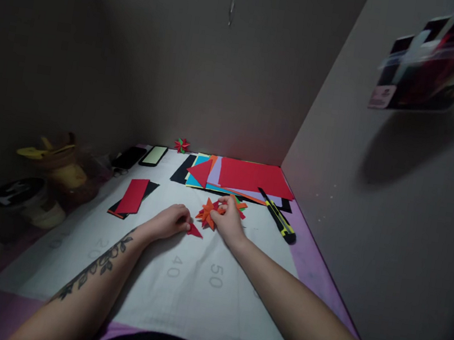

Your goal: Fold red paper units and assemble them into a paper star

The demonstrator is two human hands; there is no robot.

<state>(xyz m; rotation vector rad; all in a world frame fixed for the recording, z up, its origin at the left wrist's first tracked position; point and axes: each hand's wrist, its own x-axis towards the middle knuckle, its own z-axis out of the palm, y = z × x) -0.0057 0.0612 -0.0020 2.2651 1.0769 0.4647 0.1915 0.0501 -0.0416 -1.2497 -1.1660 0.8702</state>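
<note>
My left hand [172,221] rests on the white mat [190,301] with its fingers closed on a small folded red paper piece [195,231], whose point sticks out to the right. Just right of it, my right hand [228,218] pinches an orange folded paper star [206,214] between thumb and finger. Behind and beyond the right hand, green, orange and red folded paper [241,207] shows, partly hidden by the fingers.
Coloured sheets [255,177] lie at the back, with a yellow and black cutter [281,221] at their right. Red cut paper [133,196], a phone [153,155] and a finished-looking small star [182,145] are further left. Containers [56,167] stand at the left edge.
</note>
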